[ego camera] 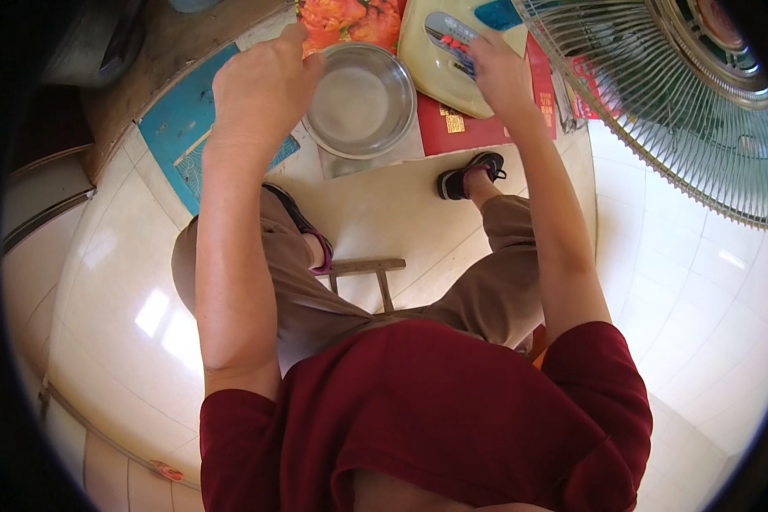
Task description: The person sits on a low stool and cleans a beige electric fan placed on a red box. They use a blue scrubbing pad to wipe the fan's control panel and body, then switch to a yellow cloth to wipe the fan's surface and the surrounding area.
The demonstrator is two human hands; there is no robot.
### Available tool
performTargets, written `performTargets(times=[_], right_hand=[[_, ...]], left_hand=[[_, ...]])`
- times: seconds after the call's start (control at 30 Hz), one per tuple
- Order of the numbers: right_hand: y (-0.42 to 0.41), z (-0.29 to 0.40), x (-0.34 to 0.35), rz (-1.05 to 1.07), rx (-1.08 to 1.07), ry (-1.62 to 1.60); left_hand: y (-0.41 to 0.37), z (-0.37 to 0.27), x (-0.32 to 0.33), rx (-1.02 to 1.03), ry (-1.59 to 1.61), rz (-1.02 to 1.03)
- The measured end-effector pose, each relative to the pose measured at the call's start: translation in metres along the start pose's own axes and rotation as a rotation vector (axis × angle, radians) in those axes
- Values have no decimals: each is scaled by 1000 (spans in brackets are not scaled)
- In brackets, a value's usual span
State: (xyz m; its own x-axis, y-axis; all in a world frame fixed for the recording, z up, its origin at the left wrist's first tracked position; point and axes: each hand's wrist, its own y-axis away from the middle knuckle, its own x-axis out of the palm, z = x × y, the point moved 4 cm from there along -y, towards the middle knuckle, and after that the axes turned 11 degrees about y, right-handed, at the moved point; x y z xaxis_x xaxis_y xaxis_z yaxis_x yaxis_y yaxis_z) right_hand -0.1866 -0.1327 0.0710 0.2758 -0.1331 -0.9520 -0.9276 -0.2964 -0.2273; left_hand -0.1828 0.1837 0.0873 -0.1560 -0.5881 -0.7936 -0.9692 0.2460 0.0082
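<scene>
My left hand [265, 93] is raised with its back to me, fingers curled away and thumb tip overlapping the left rim of a round metal basin [358, 99]. I cannot tell whether it touches the rim or holds something. A pale, shallow interior shows in the basin. Over the cream base of an electric fan [438, 83] hovers or rests my right hand [502, 77]. Its fingertips are beside a grey control panel [451, 32] with small red parts, perhaps buttons. What those fingers grip, if anything, is hidden.
The fan's wire cage [659, 109] fills the upper right, close to my right arm. A floral sheet [342, 22], a red printed sheet [432, 128] and a blue board [179, 131] lie around the basin. A wooden stool frame [384, 281] shows between my legs.
</scene>
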Motion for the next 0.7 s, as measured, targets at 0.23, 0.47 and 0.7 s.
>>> performTargets(times=[0.23,0.47,0.7], right_hand=[[-45,10,6,-150,34,-245],[-30,-36,23,80,0,-152],[-65,-1,27,-9,-82,-317]], left_hand=[[-3,-1,2,21,16,-3],[-1,2,-4,-22,9,-8],[-3,-5,1,-10,-4,31]])
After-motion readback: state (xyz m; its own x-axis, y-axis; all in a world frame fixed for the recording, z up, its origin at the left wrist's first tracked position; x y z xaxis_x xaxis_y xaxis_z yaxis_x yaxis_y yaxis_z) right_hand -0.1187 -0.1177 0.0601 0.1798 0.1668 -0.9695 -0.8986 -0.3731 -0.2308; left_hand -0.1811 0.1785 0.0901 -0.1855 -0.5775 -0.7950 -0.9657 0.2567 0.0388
